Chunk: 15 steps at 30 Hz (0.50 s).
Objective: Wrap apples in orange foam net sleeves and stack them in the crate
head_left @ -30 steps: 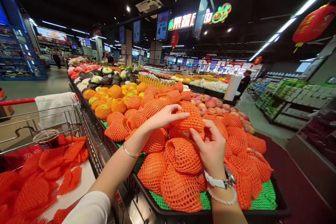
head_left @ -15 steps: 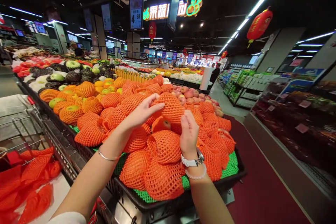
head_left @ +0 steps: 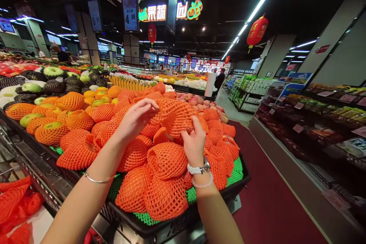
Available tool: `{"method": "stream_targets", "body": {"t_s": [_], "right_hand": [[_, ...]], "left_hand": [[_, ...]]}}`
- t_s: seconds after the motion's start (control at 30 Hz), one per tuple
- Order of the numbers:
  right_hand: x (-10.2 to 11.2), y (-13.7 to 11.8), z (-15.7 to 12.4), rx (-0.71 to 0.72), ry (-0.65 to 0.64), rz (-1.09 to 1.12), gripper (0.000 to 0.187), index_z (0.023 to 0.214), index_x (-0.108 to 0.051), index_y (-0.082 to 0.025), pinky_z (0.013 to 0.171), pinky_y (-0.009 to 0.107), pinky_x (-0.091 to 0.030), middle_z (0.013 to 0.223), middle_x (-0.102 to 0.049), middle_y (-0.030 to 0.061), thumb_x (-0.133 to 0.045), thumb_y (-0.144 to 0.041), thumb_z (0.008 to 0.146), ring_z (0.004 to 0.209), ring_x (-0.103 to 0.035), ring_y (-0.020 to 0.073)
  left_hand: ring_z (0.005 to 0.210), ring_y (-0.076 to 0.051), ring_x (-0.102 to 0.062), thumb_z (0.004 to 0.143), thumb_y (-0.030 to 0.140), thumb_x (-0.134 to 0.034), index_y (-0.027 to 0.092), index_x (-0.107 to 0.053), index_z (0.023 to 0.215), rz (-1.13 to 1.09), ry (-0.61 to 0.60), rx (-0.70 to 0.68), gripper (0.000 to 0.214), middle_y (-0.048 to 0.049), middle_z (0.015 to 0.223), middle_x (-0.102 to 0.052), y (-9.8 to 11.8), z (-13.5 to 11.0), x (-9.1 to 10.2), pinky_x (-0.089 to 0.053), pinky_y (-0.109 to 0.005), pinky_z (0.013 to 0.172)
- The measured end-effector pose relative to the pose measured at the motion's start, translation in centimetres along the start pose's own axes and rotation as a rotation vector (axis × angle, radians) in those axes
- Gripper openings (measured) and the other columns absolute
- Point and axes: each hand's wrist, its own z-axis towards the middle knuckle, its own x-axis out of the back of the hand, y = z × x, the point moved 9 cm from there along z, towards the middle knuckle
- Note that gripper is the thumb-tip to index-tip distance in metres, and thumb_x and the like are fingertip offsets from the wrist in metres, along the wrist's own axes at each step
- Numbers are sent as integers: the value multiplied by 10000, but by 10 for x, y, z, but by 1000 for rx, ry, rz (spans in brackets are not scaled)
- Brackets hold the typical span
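Observation:
An orange foam fruit net (head_left: 177, 116) is held up between my two hands above the pile. My left hand (head_left: 137, 118) has its curled fingers at the net's left end, partly behind it. On the other side my right hand (head_left: 195, 139) pinches the net's right edge between thumb and fingers. The net looks stretched and folded; whether a fruit is inside I cannot tell. Just below lie several fruits in orange foam nets (head_left: 167, 160), some with their skin showing at the opening. They rest on green mesh matting (head_left: 145, 218) in a black display crate (head_left: 160, 228).
Fruits in yellow-orange nets (head_left: 53, 132) and green fruits in black nets (head_left: 53, 85) lie to the left. Bare apples (head_left: 194, 100) are behind. A cart with red bags (head_left: 17, 202) stands at lower left. Shelves (head_left: 311, 129) line the right beyond a dark red floor (head_left: 265, 183).
The view has turned right, shifting the scene leftward. The net, rounded before, now looks flatter and twisted between my hands. My right thumb has come round onto its edge.

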Motion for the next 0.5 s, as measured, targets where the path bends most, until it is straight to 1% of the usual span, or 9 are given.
{"method": "stream_targets", "body": {"t_s": [0.07,0.1,0.17,0.23,0.3,0.37,0.4,0.43,0.5], "right_hand": [[3,6,2,-44,36,59,451,1172,-552,-190,780,369,-587,950,-701,78,-486,-146,728,850,-675,196],[5,7,2,-52,50,83,503,1220,-530,-181,800,371,-596,984,-705,91,-486,-143,721,879,-686,199],[7,8,2,-44,69,117,592,1317,-466,-173,892,397,-592,1127,-685,129,-499,-150,726,1021,-681,216],[4,7,-1,-35,44,127,668,1383,-403,-194,986,437,-559,1273,-623,146,-540,-157,730,1165,-631,238],[-10,8,-5,-40,-82,150,690,1384,-403,-232,1011,455,-549,1352,-572,131,-577,-146,722,1210,-606,251],[-28,7,-11,-46,-258,180,662,1343,-447,-261,982,437,-570,1374,-554,100,-599,-131,712,1196,-613,248],[-35,5,-15,-47,-328,183,645,1326,-461,-269,959,424,-584,1378,-549,87,-606,-130,713,1181,-619,243],[-40,4,-17,-43,-373,173,635,1319,-464,-274,946,418,-590,1380,-547,79,-612,-134,718,1171,-621,238],[-42,-2,-18,-9,-400,121,629,1323,-451,-275,982,438,-571,1378,-547,72,-625,-149,733,1190,-608,239]], "left_hand": [[541,-86,-509,653,321,-743,226,-590,759,-37,52,66,209,22,646,-610,-9,0,4,-377,-183,478],[502,-78,-480,645,314,-757,224,-594,772,-21,51,92,225,33,606,-594,-13,0,4,-356,-174,457],[474,-66,-451,644,310,-768,200,-637,763,80,5,93,209,38,564,-576,-17,0,3,-346,-168,448],[517,-79,-503,649,304,-762,170,-680,713,204,-89,78,170,16,581,-604,-17,-1,0,-397,-181,487],[558,-99,-547,661,291,-744,149,-682,639,309,-226,111,156,0,602,-635,-18,-4,-4,-432,-194,521],[538,-94,-530,676,264,-723,136,-662,587,394,-375,159,168,12,566,-620,-18,-10,-7,-425,-185,514],[530,-89,-521,682,246,-713,132,-652,571,427,-428,160,170,21,547,-608,-16,-12,-7,-423,-177,513],[540,-89,-526,688,227,-702,131,-648,566,452,-462,143,165,26,539,-604,-12,-14,-7,-434,-172,528],[574,-95,-554,711,203,-667,130,-652,574,475,-486,81,155,28,550,-614,-4,-16,-6,-464,-172,576]]}}
